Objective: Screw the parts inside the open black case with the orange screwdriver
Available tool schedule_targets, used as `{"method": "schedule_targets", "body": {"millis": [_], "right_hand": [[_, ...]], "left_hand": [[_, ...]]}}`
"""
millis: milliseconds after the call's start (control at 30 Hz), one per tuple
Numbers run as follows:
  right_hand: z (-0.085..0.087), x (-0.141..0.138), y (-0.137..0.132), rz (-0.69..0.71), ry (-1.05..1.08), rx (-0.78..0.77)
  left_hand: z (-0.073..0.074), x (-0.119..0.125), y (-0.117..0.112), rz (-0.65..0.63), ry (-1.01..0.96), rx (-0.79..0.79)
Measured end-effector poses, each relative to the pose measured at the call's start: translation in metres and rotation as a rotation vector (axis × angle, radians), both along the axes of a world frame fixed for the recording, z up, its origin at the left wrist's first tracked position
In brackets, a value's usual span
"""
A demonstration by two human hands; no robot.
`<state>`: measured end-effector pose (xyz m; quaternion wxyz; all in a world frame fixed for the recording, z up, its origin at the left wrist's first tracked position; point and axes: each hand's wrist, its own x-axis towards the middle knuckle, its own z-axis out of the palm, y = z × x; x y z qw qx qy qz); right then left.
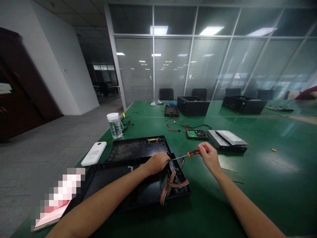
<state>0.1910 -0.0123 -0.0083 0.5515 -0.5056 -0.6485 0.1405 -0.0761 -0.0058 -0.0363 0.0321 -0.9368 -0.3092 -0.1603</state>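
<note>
My right hand (210, 158) is closed around the red and black handle of a screwdriver (193, 153). Its thin shaft points left, and the tip reaches the far right corner of a black plastic computer case panel (148, 190). At that corner my left hand (158, 162) rests with fingers curled together close to the tip; what they pinch is hidden. A striped, multicoloured ribbon of wires (178, 182) lies looped over the panel's right end. Just behind, a flat dusty black panel (136, 150) lies on the green table (210, 205).
A white power bank (94, 154), a clear bottle (115, 127) and papers (53, 218) line the left edge. Beyond my right hand sit a green circuit board (195, 134) and a metal drive box (228, 140). Black computer cases (193, 107) stand farther back, near loose cables (195, 126).
</note>
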Motion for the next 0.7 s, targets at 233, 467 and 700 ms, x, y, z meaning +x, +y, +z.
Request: {"method": "schedule_targets", "body": {"millis": [233, 467, 700], "right_hand": [[-0.011, -0.019, -0.002, 0.067, -0.179, -0.013], [-0.011, -0.019, -0.002, 0.036, -0.198, 0.014], [0.0, -0.019, -0.012, 0.063, -0.436, 0.197]], "left_hand": [[-0.001, -0.001, 0.0, 0.002, -0.042, -0.038], [-0.001, -0.001, 0.0, -0.01, -0.074, -0.023], [-0.003, -0.002, 0.001, -0.03, -0.089, -0.008]]}}
